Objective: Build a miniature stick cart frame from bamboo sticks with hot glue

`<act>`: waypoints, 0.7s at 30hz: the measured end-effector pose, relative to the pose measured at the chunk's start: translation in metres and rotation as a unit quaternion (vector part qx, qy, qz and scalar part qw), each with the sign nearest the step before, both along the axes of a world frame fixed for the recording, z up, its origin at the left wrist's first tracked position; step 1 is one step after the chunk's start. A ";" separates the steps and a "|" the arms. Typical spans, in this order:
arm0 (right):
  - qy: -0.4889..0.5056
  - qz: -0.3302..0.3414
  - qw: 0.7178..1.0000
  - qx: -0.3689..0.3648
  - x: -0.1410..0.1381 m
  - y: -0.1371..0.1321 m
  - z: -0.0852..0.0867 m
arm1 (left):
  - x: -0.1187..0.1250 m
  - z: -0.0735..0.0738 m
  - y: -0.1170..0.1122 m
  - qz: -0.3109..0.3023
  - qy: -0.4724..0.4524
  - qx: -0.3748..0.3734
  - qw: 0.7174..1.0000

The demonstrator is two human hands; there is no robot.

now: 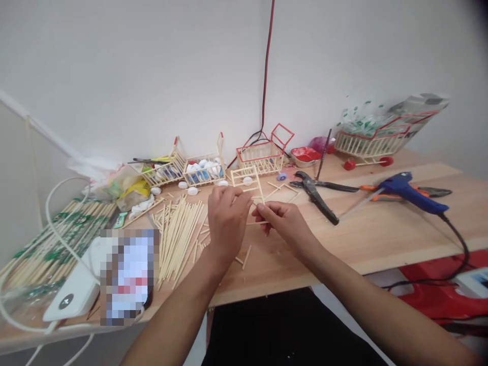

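A small frame of pale wooden sticks [260,184] is held up between both hands, above the near middle of the table. My left hand [229,218] is closed around its left side, the back of the hand turned to me and most fingertips hidden. My right hand [284,219] pinches the lower right of the frame between thumb and fingers. Just behind the frame stands a small stick basket [261,158] with a red rim and red handle. To the left of my left hand lies a pile of cut wooden sticks [181,239].
Two stick carts, one holding bottle caps [205,172], stand at the back left. Pliers [312,195] and a blue glue gun [414,194] lie to the right. Behind are a red paint dish [305,155] and a larger cart [366,146]. A white power bank [72,295] lies left.
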State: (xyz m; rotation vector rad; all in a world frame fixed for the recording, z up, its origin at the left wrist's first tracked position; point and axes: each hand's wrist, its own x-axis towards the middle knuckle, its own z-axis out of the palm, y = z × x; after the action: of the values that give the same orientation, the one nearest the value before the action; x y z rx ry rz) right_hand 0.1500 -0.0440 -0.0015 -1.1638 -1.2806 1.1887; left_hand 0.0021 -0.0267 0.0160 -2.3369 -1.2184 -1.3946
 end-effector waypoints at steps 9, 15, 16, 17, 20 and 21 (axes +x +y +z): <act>-0.013 0.010 1.000 0.004 -0.002 -0.002 0.005 | 0.000 0.000 0.000 0.023 0.051 0.043 0.997; -0.006 0.015 1.000 0.000 -0.002 -0.002 0.003 | 0.002 -0.001 0.000 0.023 0.049 0.033 0.998; -0.005 0.016 1.000 0.000 -0.003 -0.002 0.003 | 0.002 0.000 0.001 0.023 0.048 0.032 0.998; -0.005 0.016 1.000 0.000 -0.003 -0.002 0.003 | 0.002 0.000 0.001 0.023 0.048 0.030 0.998; -0.007 0.016 1.000 0.001 -0.003 -0.002 0.003 | 0.002 0.002 0.000 0.021 0.046 0.022 0.998; -0.009 0.015 1.000 0.001 -0.003 -0.002 0.003 | 0.002 0.002 0.000 0.021 0.047 0.022 0.998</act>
State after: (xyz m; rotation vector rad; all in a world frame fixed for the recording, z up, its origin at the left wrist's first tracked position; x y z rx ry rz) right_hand 0.1470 -0.0460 0.0017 -1.1595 -1.3176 1.2005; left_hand 0.0042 -0.0269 0.0183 -2.3055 -1.1929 -1.2706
